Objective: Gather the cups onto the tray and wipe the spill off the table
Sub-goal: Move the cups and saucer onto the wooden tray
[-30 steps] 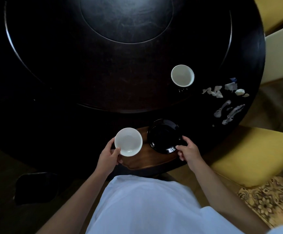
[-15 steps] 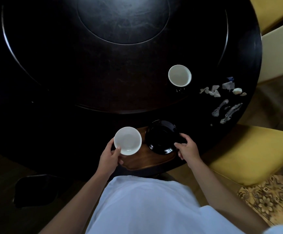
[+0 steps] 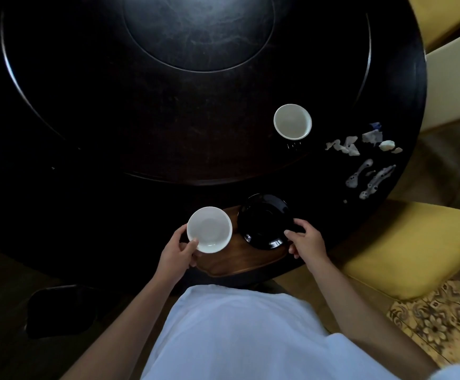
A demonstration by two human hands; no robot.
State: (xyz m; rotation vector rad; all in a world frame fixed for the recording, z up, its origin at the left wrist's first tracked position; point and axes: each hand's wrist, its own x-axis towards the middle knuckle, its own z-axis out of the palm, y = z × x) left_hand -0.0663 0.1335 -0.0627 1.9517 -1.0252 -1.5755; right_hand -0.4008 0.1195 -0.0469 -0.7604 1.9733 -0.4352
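At lower centre, the left hand (image 3: 178,252) pinches the white cup (image 3: 209,229) by its rim over the wooden tray (image 3: 239,260); the right hand (image 3: 307,238) grips the black cup (image 3: 264,220). Both look glazed, light, brittle and slippery: rim holds suit. Whether either rests on the tray is unclear. Farther right, a second white cup (image 3: 292,125) stands near the pale spill (image 3: 368,176).

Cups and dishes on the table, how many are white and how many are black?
White: 2, the cup in the left hand and the far cup on the table.
Black: 1, the dish gripped by the right hand over the tray.
Total: 3
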